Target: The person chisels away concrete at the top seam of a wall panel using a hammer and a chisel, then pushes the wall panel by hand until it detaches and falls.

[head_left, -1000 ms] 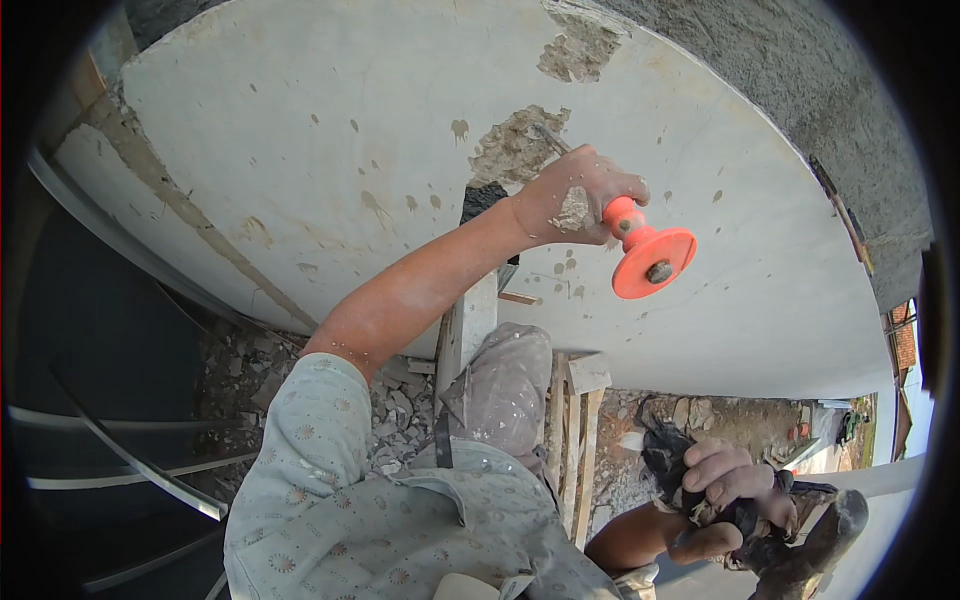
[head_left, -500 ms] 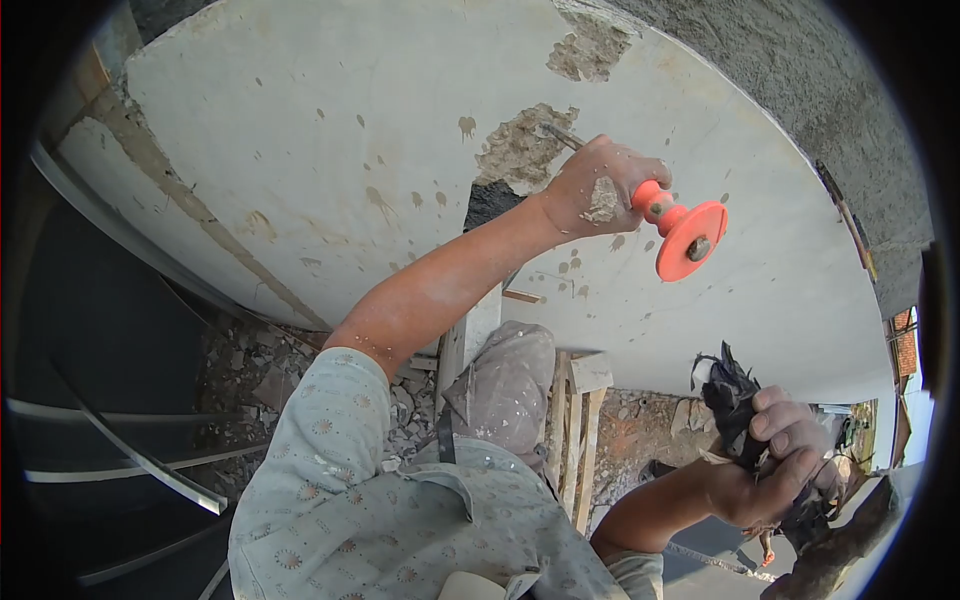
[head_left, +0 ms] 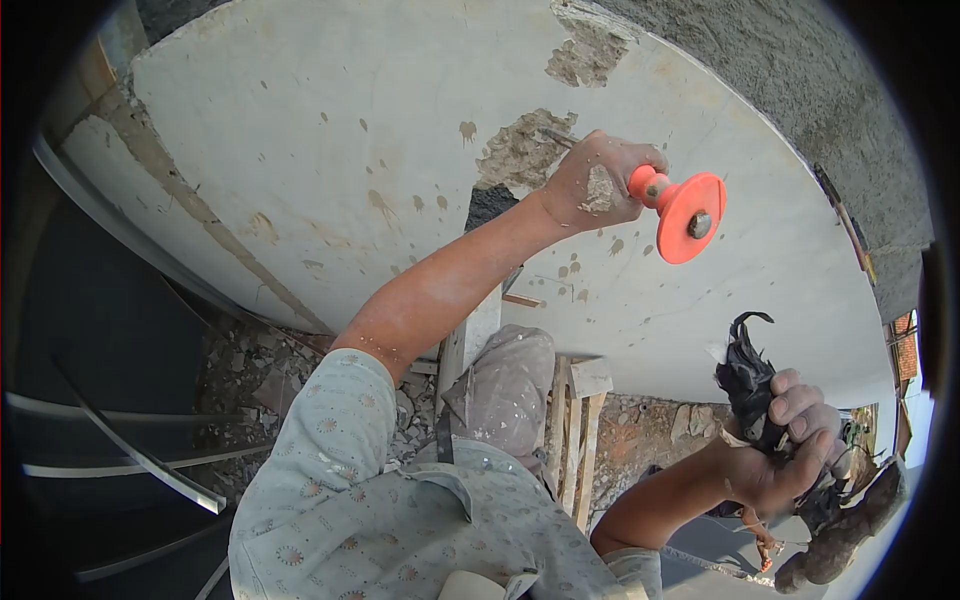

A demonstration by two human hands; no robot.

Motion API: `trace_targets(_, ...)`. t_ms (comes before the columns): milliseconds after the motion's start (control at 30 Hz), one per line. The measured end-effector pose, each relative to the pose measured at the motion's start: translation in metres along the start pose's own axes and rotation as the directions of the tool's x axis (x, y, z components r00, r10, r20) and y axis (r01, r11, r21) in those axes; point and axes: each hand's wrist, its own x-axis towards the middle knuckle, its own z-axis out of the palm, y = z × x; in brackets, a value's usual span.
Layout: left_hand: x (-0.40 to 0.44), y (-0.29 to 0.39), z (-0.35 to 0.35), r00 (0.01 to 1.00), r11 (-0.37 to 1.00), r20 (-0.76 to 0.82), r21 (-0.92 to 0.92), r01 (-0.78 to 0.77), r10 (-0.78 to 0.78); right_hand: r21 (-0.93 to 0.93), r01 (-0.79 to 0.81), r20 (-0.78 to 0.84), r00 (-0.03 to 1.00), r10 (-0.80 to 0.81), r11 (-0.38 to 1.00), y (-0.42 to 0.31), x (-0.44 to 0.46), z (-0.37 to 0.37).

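My left hand [head_left: 600, 185] is closed around a chisel with an orange grip and a round orange hand guard [head_left: 690, 220]. The metal end of the chisel's shank [head_left: 700, 225] shows at the guard's centre. Its tip end reaches a chipped, rough patch [head_left: 525, 150] in the pale plastered wall [head_left: 330, 150]; my hand partly hides the shank. At lower right, my right hand [head_left: 795, 435] grips a hammer by a handle wrapped in torn black material [head_left: 745, 375]. The hammer's grey, worn head [head_left: 845, 535] hangs beyond my hand, apart from the chisel.
Another broken patch [head_left: 588, 50] lies higher on the wall. Below are a wooden frame [head_left: 575, 440], plaster rubble [head_left: 275, 375] and my dusty trouser leg [head_left: 505, 385]. Metal strips [head_left: 150, 465] lie at left. Part of another person [head_left: 762, 540] shows far below.
My right hand and the hammer have shifted slightly to the right, and the loose black wrapping has swung upward. My left hand and the chisel have barely moved.
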Motion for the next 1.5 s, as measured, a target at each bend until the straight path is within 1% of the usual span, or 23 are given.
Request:
trace_targets(67, 0.001, 0.002, -0.001, 0.999, 0.999, 0.029, -0.030, 0.014, -0.014, -0.388, -0.331, -0.018, 0.936, 0.352, 0.860, 0.030, -0.030, 0.003)
trace_targets(100, -0.002, 0.005, -0.001, 1.000, 0.999, 0.027, 0.032, -0.013, 0.012, -0.421, -0.513, -0.059, 0.838, 0.542, 0.748, 0.028, -0.032, 0.001)
trace_targets(133, -0.008, 0.005, 0.000, 0.999, 0.994, 0.026, 0.097, -0.045, 0.043, -0.455, -0.662, -0.097, 0.702, 0.706, 0.595, 0.025, -0.034, -0.001)
trace_targets(167, -0.007, 0.004, -0.001, 0.996, 0.982, 0.026, 0.169, -0.086, 0.083, -0.350, -0.822, -0.073, 0.502, 0.862, 0.449, 0.014, -0.031, -0.005)
trace_targets(200, -0.001, 0.000, -0.005, 0.993, 0.979, 0.019, 0.168, -0.116, 0.114, -0.440, -0.743, -0.114, 0.604, 0.789, 0.505, 0.014, -0.039, -0.007)
trace_targets(367, -0.003, -0.003, 0.000, 0.999, 0.999, 0.026, 0.018, -0.026, 0.026, -0.241, -0.572, -0.008, 0.809, 0.587, 0.784, -0.017, -0.027, -0.023)
trace_targets(433, 0.002, 0.001, -0.002, 1.000, 0.999, -0.006, 0.031, -0.025, 0.025, -0.173, -0.225, 0.114, 0.962, 0.247, 0.959, -0.018, -0.003, -0.017)
trace_targets(500, 0.002, 0.004, -0.001, 0.999, 0.999, -0.036, 0.037, -0.018, 0.020, -0.048, -0.015, 0.130, 0.991, 0.021, 0.999, -0.007, 0.007, -0.003)
trace_targets(567, 0.002, 0.007, -0.003, 0.998, 0.999, -0.053, 0.045, -0.017, 0.019, -0.146, -0.265, 0.039, 0.961, 0.273, 0.953, 0.020, -0.018, 0.015)
trace_targets(600, 0.001, 0.007, -0.004, 0.999, 0.999, -0.029, 0.026, -0.022, 0.023, -0.342, -0.541, 0.081, 0.797, 0.598, 0.768, 0.019, -0.020, 0.012)
trace_targets(633, -0.003, 0.005, -0.004, 1.000, 1.000, -0.005, 0.005, -0.027, 0.027, -0.527, -0.707, 0.045, 0.530, 0.846, 0.471, 0.017, -0.022, 0.008)
trace_targets(700, -0.003, 0.001, -0.006, 0.999, 1.000, 0.045, -0.003, -0.016, 0.016, -0.337, -0.802, 0.007, 0.522, 0.853, 0.493, 0.008, -0.034, -0.004)
trace_targets(733, -0.017, 0.008, -0.003, 0.996, 0.999, 0.077, 0.000, 0.032, -0.032, -0.384, -0.756, -0.070, 0.596, 0.800, 0.530, 0.004, -0.042, -0.006)
trace_targets(800, -0.032, 0.018, -0.001, 0.980, 0.994, 0.171, -0.012, 0.106, -0.102, -0.269, -0.728, -0.101, 0.672, 0.733, 0.631, -0.007, -0.044, -0.009)
trace_targets(900, -0.032, 0.019, -0.001, 0.983, 0.992, 0.176, 0.121, 0.030, -0.051, -0.185, -0.653, -0.093, 0.756, 0.648, 0.735, -0.023, -0.037, -0.013)
trace_targets(1000, -0.024, 0.010, -0.002, 0.989, 0.999, 0.146, 0.037, 0.010, -0.015, -0.154, -0.520, -0.059, 0.854, 0.517, 0.840, -0.034, -0.029, -0.013)
trace_targets(1100, -0.019, 0.004, -0.006, 0.997, 0.999, 0.077, 0.030, -0.018, 0.015, -0.155, -0.333, 0.128, 0.927, 0.353, 0.930, -0.043, -0.025, -0.026)
trace_targets(1167, -0.017, 0.007, -0.010, 0.997, 0.999, 0.078, 0.030, -0.015, 0.013, -0.217, -0.174, 0.138, 0.969, 0.207, 0.960, -0.051, -0.017, -0.007)
trace_targets(1300, -0.015, 0.006, -0.013, 0.998, 0.997, -0.017, 0.039, -0.063, 0.063, -0.152, 0.092, 0.091, 0.993, -0.079, 0.984, -0.045, -0.009, 0.000)
trace_targets(1400, -0.010, 0.001, -0.007, 1.000, 0.999, -0.002, 0.052, 0.012, -0.012, -0.307, 0.037, 0.200, 0.980, 0.026, 0.951, -0.008, -0.022, 0.015)
trace_targets(1433, -0.007, 0.001, -0.006, 1.000, 0.999, -0.020, 0.049, 0.009, -0.008, -0.218, -0.183, 0.162, 0.962, 0.221, 0.959, 0.013, -0.036, 0.017)
trace_targets(1467, -0.005, 0.000, -0.004, 0.999, 0.999, -0.037, 0.048, 0.004, -0.003, -0.353, -0.318, 0.059, 0.931, 0.361, 0.880, 0.019, -0.047, 0.037)
trace_targets(1500, -0.006, 0.000, -0.003, 0.999, 0.999, -0.052, 0.044, 0.004, -0.002, -0.628, -0.479, 0.037, 0.769, 0.639, 0.613, 0.028, -0.043, 0.012)
